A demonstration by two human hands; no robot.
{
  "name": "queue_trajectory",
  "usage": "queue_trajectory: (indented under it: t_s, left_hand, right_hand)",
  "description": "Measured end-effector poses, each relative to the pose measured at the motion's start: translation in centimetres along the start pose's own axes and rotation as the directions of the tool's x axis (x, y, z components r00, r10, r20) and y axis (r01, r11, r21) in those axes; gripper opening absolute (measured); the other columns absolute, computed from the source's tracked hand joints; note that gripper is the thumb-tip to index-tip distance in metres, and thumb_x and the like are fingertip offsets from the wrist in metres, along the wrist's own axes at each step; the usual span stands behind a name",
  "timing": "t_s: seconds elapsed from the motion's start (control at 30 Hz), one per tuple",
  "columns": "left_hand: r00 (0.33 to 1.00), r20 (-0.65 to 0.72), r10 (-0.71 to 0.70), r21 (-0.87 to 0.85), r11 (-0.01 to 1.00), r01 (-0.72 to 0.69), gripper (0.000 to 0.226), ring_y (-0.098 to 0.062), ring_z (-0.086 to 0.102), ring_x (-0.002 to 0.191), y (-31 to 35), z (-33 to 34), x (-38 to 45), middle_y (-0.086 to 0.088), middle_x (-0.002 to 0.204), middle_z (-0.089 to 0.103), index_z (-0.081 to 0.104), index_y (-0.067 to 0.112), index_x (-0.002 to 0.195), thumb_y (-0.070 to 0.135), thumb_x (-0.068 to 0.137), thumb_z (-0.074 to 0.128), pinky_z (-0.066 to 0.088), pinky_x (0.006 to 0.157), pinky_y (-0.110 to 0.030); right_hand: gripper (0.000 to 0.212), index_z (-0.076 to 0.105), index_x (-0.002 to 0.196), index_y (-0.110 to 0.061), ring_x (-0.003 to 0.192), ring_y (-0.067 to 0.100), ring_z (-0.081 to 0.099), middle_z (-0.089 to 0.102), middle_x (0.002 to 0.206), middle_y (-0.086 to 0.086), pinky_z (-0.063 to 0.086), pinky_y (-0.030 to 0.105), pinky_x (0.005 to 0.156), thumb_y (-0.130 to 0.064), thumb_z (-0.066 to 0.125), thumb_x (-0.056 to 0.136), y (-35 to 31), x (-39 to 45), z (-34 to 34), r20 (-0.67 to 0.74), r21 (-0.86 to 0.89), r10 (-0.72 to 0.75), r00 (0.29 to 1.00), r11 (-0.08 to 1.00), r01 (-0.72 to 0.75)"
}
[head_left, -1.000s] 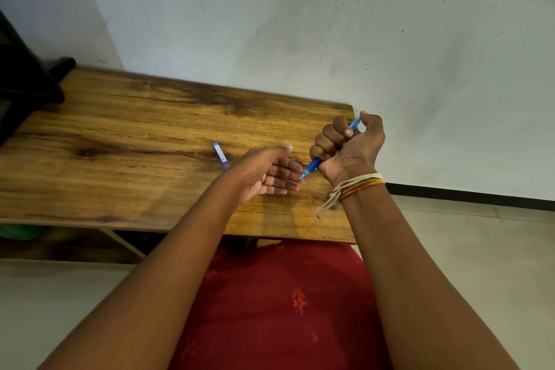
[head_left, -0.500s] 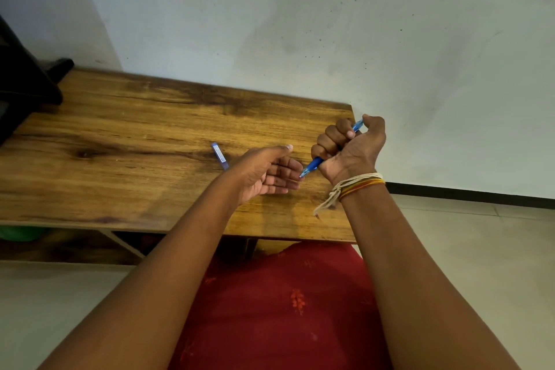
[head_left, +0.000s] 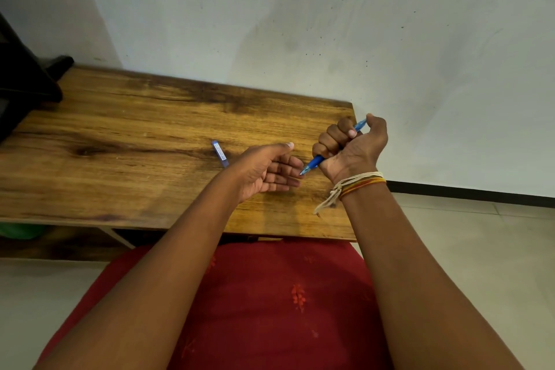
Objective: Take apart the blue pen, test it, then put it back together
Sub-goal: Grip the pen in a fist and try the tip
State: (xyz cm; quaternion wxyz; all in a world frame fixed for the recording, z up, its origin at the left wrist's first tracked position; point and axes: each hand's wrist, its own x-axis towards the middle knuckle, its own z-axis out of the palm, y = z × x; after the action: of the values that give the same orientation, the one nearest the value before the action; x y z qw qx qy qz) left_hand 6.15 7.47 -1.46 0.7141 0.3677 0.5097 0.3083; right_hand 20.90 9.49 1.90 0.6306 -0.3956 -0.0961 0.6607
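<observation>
My right hand (head_left: 350, 147) is closed in a fist around the blue pen (head_left: 313, 164), with the thumb over the pen's top end. The pen slants down to the left, and its tip touches the fingertips of my left hand (head_left: 267, 170). That hand lies palm up on the wooden table (head_left: 135, 135), fingers loosely spread, holding nothing. A second blue pen part (head_left: 219, 153), with a pale label, lies on the table just behind my left wrist and is partly hidden by it.
A white wall rises behind the table. A dark object (head_left: 21, 81) stands at the table's far left corner. My lap in red cloth (head_left: 255, 303) sits below the table's front edge. Something green (head_left: 21, 230) lies under the table at left.
Almost nothing has moved. My right hand has tipped slightly, bringing the pen tip against the fingertips of my left hand.
</observation>
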Motion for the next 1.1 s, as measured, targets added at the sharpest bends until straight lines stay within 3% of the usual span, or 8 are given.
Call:
queue_trajectory:
  t_s: [0.43,0.6,0.83,1.1]
  left_hand:
    - [0.998,-0.045,0.040,-0.013,0.999,-0.041,0.026,-0.026,0.073,0.080,-0.09,0.03,0.25,-0.010,0.076,0.075,0.072,0.006,0.091,0.029,0.091,0.059,0.057,0.080,-0.034]
    - [0.999,-0.022,0.042,-0.013,0.999,-0.042,0.026,-0.024,0.074,0.079,-0.11,-0.23,0.36,-0.008,0.079,0.076,0.072,0.007,0.091,0.030,0.091,0.058,0.058,0.073,-0.030]
    - [1.000,-0.004,0.023,0.003,1.000,-0.023,0.028,-0.026,0.073,0.084,-0.14,-0.01,0.28,-0.011,0.083,0.075,0.071,0.007,0.094,0.031,0.092,0.058,0.058,0.074,-0.030]
    - [1.000,0.007,0.027,0.030,0.999,-0.027,0.026,-0.027,0.073,0.086,-0.37,0.03,0.57,-0.011,0.085,0.076,0.071,0.007,0.092,0.029,0.091,0.058,0.057,0.077,-0.032]
  right_hand:
    - [0.045,0.030,0.048,-0.018,0.038,0.013,0.015,0.019,0.041,-0.006,0.017,0.020,0.043,-0.045,0.033,0.084,-0.24,0.40,-0.36,-0.043,0.005,-0.003,0.999,1.000,0.004]
    - [0.047,0.029,0.048,-0.018,0.039,0.012,0.013,0.018,0.042,-0.006,0.014,0.021,0.045,-0.047,0.033,0.084,-0.15,0.50,-0.51,-0.036,0.034,0.012,0.999,0.999,-0.010]
    - [0.045,0.028,0.048,-0.019,0.037,0.013,0.013,0.017,0.040,-0.006,0.016,0.019,0.044,-0.044,0.031,0.085,-0.24,0.43,-0.41,-0.075,0.028,-0.011,0.997,1.000,0.013]
    - [0.055,0.032,0.042,-0.019,0.037,0.012,0.015,0.019,0.039,-0.006,0.017,0.018,0.042,-0.047,0.031,0.089,-0.11,0.25,-0.13,-0.018,-0.054,-0.025,1.000,0.998,0.024]
